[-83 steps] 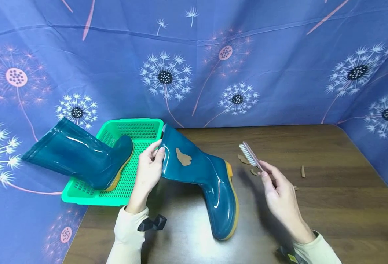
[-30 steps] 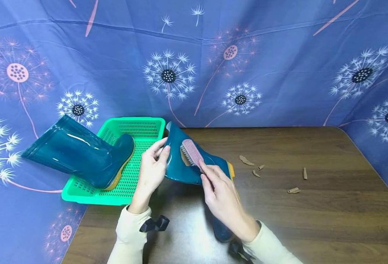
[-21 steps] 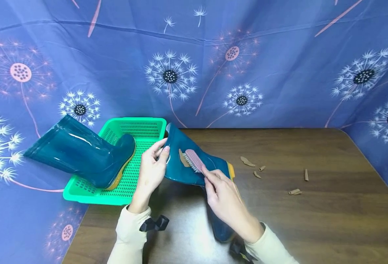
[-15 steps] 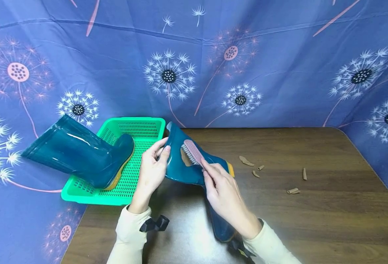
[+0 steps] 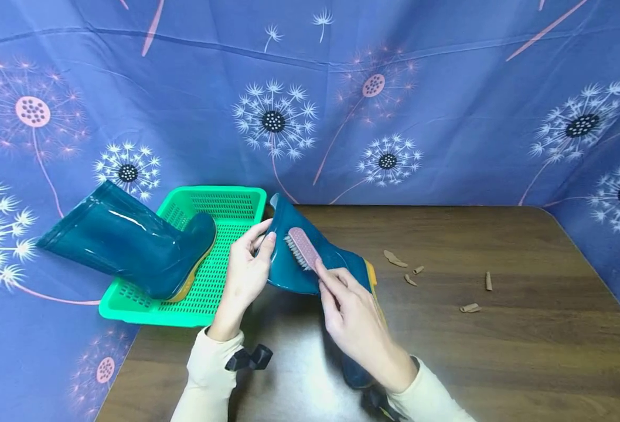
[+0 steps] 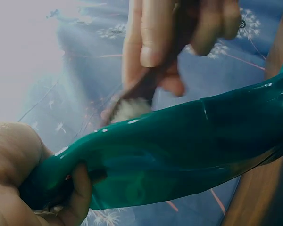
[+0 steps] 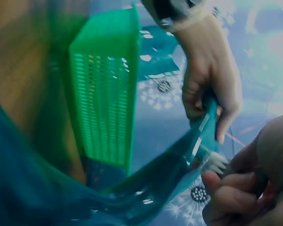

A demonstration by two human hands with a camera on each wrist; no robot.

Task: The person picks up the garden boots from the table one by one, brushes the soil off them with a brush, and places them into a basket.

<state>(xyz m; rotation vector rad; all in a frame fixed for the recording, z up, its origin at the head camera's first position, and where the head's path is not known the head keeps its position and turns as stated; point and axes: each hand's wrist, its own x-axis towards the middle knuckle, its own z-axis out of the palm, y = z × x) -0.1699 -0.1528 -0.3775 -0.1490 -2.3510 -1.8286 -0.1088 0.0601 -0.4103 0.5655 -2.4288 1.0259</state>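
Note:
A glossy teal rubber boot (image 5: 310,220) with a yellow sole lies tilted in the middle of the head view, its toe partly hidden behind my right arm. My left hand (image 5: 248,269) grips the rim of its shaft, thumb on the outside. In my right hand (image 5: 354,310) is a pink scrub brush (image 5: 305,245), held by its handle. The white bristles (image 6: 132,109) touch the boot shaft in the left wrist view. The brush covers the brown patch on the shaft in the head view.
A second teal boot (image 5: 130,246) leans in a green plastic basket (image 5: 157,316) at the left. Several brown scraps, among them a rolled one (image 5: 470,308), lie on the wooden table (image 5: 526,351) at the right. A patterned blue cloth (image 5: 447,105) hangs behind.
My right hand has come from the right of the boot onto its shaft with the brush. The brush then shifts back and forth over the brown patch. My left hand keeps gripping the rim.

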